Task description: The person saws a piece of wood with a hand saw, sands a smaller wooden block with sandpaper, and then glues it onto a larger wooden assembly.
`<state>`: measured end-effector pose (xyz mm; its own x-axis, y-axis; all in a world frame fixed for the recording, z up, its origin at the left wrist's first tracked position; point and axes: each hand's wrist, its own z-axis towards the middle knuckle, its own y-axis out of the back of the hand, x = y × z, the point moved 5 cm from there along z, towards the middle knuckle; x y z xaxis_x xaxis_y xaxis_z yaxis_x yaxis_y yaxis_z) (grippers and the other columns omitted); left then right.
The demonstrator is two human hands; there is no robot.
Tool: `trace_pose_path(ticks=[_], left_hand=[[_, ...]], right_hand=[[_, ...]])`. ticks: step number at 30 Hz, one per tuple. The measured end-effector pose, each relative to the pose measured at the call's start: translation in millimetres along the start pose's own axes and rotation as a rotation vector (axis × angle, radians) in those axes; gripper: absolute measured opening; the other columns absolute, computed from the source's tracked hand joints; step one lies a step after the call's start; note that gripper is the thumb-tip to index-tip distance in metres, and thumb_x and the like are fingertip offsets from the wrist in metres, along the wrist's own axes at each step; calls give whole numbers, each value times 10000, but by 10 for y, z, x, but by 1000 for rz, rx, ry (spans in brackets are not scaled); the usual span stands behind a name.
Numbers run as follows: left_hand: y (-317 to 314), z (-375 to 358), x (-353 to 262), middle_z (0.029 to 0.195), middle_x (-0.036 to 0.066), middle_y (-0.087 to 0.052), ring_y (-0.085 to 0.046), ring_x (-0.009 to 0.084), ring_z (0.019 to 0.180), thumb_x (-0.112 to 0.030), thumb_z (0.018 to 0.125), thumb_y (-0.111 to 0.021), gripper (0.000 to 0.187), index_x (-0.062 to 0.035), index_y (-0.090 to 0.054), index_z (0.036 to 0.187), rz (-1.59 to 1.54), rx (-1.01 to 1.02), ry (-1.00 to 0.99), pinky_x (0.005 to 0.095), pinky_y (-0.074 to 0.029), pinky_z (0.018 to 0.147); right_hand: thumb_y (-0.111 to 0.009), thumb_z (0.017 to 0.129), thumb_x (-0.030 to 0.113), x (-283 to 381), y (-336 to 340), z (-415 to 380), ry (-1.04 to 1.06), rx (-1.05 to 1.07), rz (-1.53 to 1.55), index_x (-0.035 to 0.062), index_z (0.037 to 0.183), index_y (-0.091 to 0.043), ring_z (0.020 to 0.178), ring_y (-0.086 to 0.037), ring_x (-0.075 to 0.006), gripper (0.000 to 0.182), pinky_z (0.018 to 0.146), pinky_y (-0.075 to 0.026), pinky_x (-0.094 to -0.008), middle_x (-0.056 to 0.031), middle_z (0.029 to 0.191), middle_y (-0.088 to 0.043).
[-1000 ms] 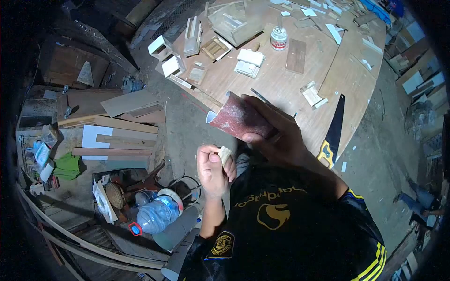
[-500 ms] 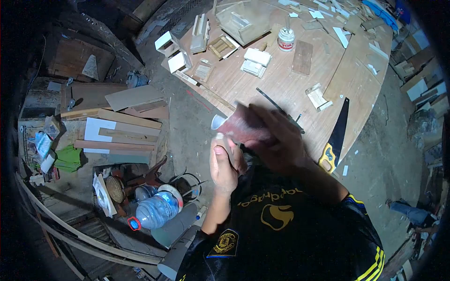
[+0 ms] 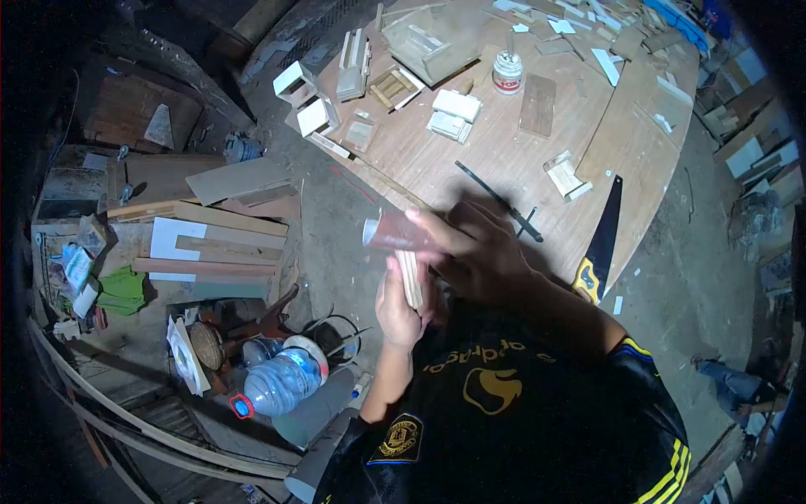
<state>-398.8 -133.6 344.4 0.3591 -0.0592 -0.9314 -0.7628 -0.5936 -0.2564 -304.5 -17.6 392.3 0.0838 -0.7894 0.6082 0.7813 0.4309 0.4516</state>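
Note:
A small pale wooden piece (image 3: 410, 279) stands upright in my left hand (image 3: 398, 309), whose fingers are closed around it. Across its top end lies a curled sheet of reddish-brown sandpaper (image 3: 393, 233), pale on the inside of its roll. My right hand (image 3: 478, 252) grips the sandpaper from the right, with the forefinger stretched along its upper side. Some of the right fingers are in shadow and blurred. Behind the right hand, a dark thin tool with a crossbar (image 3: 501, 200) lies on the table.
The wooden table (image 3: 495, 139) holds a lidded jar (image 3: 507, 74), small wooden boxes (image 3: 454, 114), a flat board (image 3: 537, 107) and offcuts. A handsaw (image 3: 604, 235) lies at the right edge. Left are stacked boards (image 3: 218, 239) and a big plastic bottle (image 3: 281, 382).
The sandpaper has shifted left and turned flatter over the wooden piece, and my right hand has moved left with it. More of the wooden piece shows in my left hand.

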Motion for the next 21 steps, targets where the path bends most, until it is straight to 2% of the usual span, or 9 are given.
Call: trace_pose_path(ticks=[3,7,12,14,15,16,18,19,21], left_hand=[[-50,3,73,461,31,-390,-366,156,351,-429,1021,-212,532,-17,-500,848,-415,245,90,269,-327,358],[-26,-34,-24,456,29,-376,-357,145,354,-450,1018,-211,542,-30,-481,807,9,63,14,270,-333,370],[27,19,81,625,64,-530,-467,158,457,-396,1022,-278,490,-1,-557,942,-420,378,24,271,-371,435],[139,-21,9,750,62,-577,-517,141,564,-400,1019,-299,484,-3,-577,1008,305,-100,-195,251,-401,514],[63,-53,-149,777,49,-578,-524,121,621,-415,1016,-301,496,-7,-582,1012,883,-171,-677,237,-409,563],[66,-66,-174,777,49,-578,-524,121,621,-415,1016,-301,496,-7,-582,1012,889,-182,-680,237,-409,563],[162,24,74,788,57,-583,-541,136,646,-413,1015,-306,501,4,-583,1031,151,-100,-4,246,-422,590],[186,38,124,696,68,-558,-529,149,571,-422,1014,-294,514,2,-579,955,-240,249,133,248,-416,545],[135,-7,38,633,69,-526,-497,152,508,-431,1013,-282,519,-8,-560,897,-131,151,90,251,-396,497]], right_hand=[[-745,731,156,24,86,0,8,-68,0,151,1357,-460,614,-533,-194,688,505,-450,-324,-50,759,-519],[-715,784,155,43,25,-43,79,-41,84,94,1322,-484,646,-544,-223,589,548,-447,-351,-87,822,-564],[-677,837,156,-43,100,-14,-68,-23,25,21,1213,-555,727,-585,-277,418,617,-485,-384,-138,939,-605],[-687,806,123,67,66,-54,21,3,46,38,1230,-554,734,-586,-295,453,627,-494,-396,-150,937,-605],[-692,792,116,100,29,-46,45,38,48,42,1232,-556,729,-583,-293,466,624,-495,-390,-146,928,-603],[-697,779,108,122,-2,-36,65,68,46,45,1233,-559,724,-581,-292,479,621,-497,-383,-141,920,-602],[-708,765,112,31,-47,9,77,71,39,38,1227,-563,711,-577,-278,490,621,-495,-380,-118,891,-601],[-714,759,117,-46,-68,27,6,80,-32,39,1229,-562,702,-574,-274,500,619,-494,-378,-111,875,-597],[-720,759,118,-87,-34,66,-73,-14,-56,48,1240,-560,681,-568,-254,511,612,-488,-364,-97,842,-593]])
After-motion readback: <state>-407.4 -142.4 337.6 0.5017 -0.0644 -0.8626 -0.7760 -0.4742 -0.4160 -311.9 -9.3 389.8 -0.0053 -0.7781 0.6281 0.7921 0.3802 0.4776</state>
